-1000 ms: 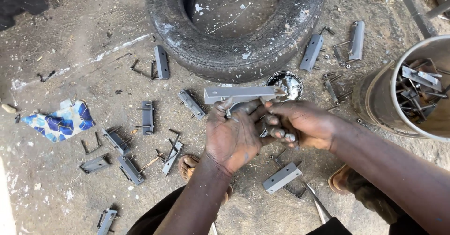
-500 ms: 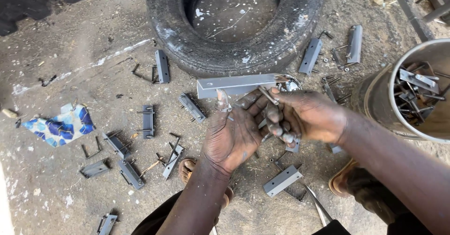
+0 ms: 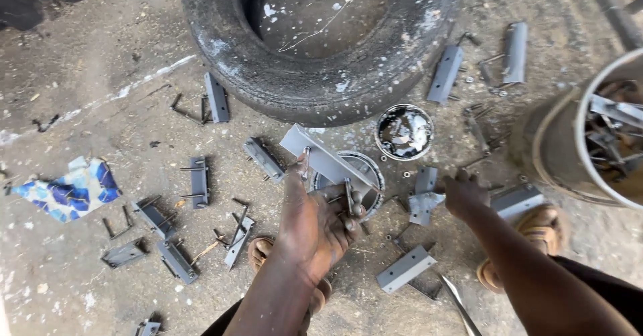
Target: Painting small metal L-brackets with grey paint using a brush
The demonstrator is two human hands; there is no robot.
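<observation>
We grip a grey angled metal bracket (image 3: 326,160) in our left hand (image 3: 315,225), fingers closed round its lower end, and a thin rod or bolt (image 3: 348,195) stands up between those fingers. The bracket slants up and away from us, over a small round tin (image 3: 362,175) that sits on the ground just below the old tyre (image 3: 321,48).

Half a second ago both hands were on this bracket. Now our right hand (image 3: 465,194) has let go and moved off to the right, down to the ground beside a bent grey plate (image 3: 424,205). We cannot tell whether its fingers are closed on anything, since we see only the back of the hand. So the left hand alone carries the bracket, while the right is among the loose parts.

An open tin of dark liquid (image 3: 404,131) stands just beyond the plate, near the tyre. More grey brackets lie scattered over the dirt floor: one flat piece (image 3: 405,269) close to us, others (image 3: 199,182) well to the left near a blue patterned cloth (image 3: 67,192). A big bucket (image 3: 603,142) of metal pieces is at the right edge of the floor.
</observation>
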